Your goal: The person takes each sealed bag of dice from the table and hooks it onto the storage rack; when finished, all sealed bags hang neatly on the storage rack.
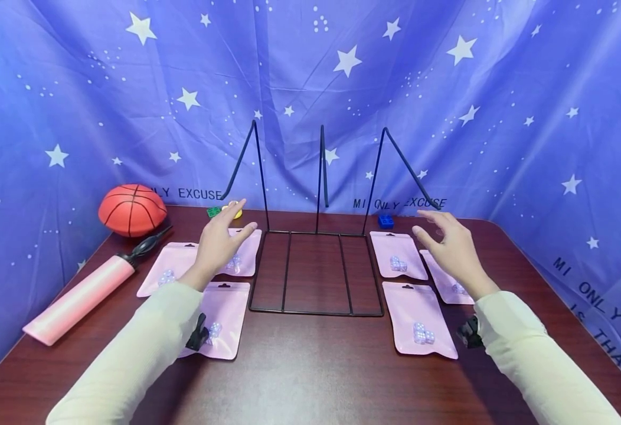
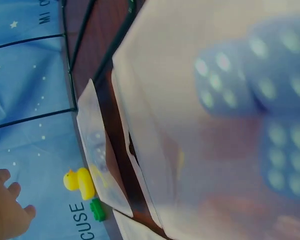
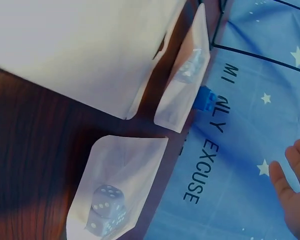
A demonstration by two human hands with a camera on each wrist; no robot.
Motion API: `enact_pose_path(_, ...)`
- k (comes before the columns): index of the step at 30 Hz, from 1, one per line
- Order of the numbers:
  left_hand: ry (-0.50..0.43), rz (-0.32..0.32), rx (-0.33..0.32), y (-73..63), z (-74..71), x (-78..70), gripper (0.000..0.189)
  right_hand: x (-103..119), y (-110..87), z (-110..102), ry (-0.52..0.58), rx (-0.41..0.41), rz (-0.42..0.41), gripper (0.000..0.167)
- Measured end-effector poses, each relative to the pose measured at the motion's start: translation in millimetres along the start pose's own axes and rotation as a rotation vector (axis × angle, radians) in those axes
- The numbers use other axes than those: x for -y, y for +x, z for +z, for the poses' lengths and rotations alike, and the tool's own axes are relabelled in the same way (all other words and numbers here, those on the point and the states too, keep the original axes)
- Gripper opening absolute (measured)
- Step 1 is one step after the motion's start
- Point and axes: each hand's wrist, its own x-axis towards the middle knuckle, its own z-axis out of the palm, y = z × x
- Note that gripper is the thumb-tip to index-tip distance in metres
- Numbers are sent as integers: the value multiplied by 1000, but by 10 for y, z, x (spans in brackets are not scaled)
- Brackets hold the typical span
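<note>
My left hand (image 1: 218, 243) hovers over pink pouches on the left of the table, fingers extended and nothing in them. Under and around it lie three pouches with dice inside, among them the front pouch (image 1: 228, 307) and the outer pouch (image 1: 164, 260). My right hand (image 1: 453, 251), also empty with fingers loosely spread, hangs above the right group: a front pouch (image 1: 411, 307), a back pouch (image 1: 387, 245) and an outer pouch (image 1: 440, 277) partly behind the hand. Between the hands stands a black wire rack (image 1: 316, 311) with three upright hooked prongs.
At the left are an orange basketball (image 1: 132, 208) and a pink hand pump (image 1: 84, 298). Along the back edge sit a yellow rubber duck (image 2: 82, 183), a green block (image 2: 97, 209) and a blue block (image 1: 386, 221). A starry blue curtain (image 1: 289, 65) hangs behind the table.
</note>
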Motion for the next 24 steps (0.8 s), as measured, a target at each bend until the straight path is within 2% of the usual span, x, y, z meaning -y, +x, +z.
enact_pose_path(5,-60,-58,-26,59,78,-60,60,-9,-18,-67,75,-24,71,37)
enact_pose_path(12,-129,-146,-57,155,164,-126,57,-106,-59,-206,239,31,215,45)
enact_pose_path(18,-171,-190,-106,226,235,-142,53,-267,-81,-272,415,80,259,37)
enact_pose_path(24,-240,-228,-121,285,317,-169,53,-437,-133,-342,480,103,299,32)
